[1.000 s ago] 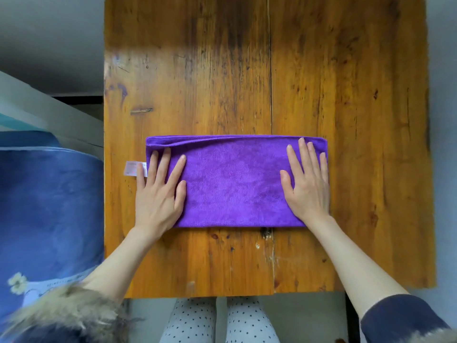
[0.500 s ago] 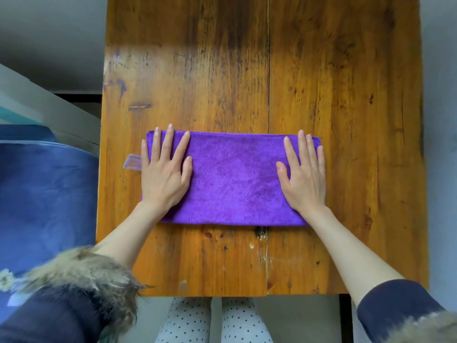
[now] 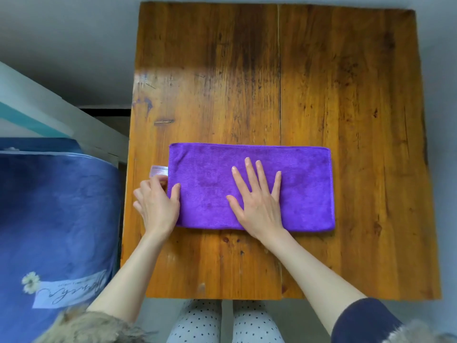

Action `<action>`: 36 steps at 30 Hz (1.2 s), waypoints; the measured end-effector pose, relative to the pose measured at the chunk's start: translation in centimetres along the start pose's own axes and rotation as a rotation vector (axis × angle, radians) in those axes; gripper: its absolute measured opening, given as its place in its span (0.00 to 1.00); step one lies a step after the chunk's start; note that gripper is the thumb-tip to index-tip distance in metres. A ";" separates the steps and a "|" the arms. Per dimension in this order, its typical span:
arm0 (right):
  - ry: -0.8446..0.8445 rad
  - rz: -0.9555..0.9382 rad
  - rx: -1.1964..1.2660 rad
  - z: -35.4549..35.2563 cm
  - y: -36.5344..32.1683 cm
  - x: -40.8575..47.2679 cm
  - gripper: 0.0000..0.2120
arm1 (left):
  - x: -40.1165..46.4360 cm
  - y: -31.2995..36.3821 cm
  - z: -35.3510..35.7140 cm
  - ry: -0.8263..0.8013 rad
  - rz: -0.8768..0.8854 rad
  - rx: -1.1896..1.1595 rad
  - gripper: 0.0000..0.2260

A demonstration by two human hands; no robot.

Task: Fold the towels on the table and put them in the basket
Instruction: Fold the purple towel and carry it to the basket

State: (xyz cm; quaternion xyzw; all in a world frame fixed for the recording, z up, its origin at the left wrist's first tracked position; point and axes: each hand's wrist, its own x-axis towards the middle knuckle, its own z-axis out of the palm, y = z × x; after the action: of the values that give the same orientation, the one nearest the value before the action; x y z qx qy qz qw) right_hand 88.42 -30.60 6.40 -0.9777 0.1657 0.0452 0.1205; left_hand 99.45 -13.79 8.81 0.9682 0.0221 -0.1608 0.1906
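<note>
— How far are you with the task?

— I would say about the middle of one towel. The towel [image 3: 251,186] lies on the worktop [image 3: 346,95], on the near half, already folded to a long narrow strip with its long side across me. It looks like more than one layer, so I judge that at least one fold is done.

— What do your hands do now?

— My right hand [image 3: 258,201] lies flat on the middle of the towel, fingers straight and spread, and it only presses the cloth down. My left hand [image 3: 157,201] is at the left short edge. The thumb is on top of the cloth and the fingers are curled at the edge, just below the small white label [image 3: 159,170]. I think they pinch the edge, but the fingers hide the contact, so I cannot be fully sure.

— So what is left?

— In my judgement, the next step is to bring the left end over to the right, with the right hand holding the middle. Maybe one more fold after this. Then the towel must go in the basket.

— Where is the basket?

— I do not see any basket in this view. I also see no other towel on the worktop. To my left there is only a blue bed [image 3: 57,219].
</note>
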 end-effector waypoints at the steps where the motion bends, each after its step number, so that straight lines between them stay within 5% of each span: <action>1: -0.010 0.029 -0.010 0.2 -0.1 0.4 0.30 | 0.3 0.0 -0.2 -0.018 -0.006 0.014 0.16; 10: -0.057 0.092 -0.090 1.0 -0.1 0.8 0.32 | 1.3 1.7 -0.9 -0.130 -0.091 0.105 0.14; 15: -0.061 0.106 -0.100 0.9 -0.1 1.0 0.32 | 1.1 2.0 -1.8 -0.109 -0.012 -0.075 0.11; 28: -0.146 0.078 -0.034 -0.8 -0.2 1.5 0.32 | 2.0 3.5 -4.6 -0.281 -0.131 -0.322 0.06; 36: 0.030 0.176 0.180 -4.5 4.3 -3.7 0.24 | -2.1 9.3 -5.7 -0.311 -0.026 -0.404 0.04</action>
State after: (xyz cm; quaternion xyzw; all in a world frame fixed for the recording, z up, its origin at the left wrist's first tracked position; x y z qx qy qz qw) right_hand 83.70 -34.55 10.31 -0.9453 0.2558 0.0258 0.2006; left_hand 100.19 -20.23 17.84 0.8737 0.0367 -0.3024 0.3792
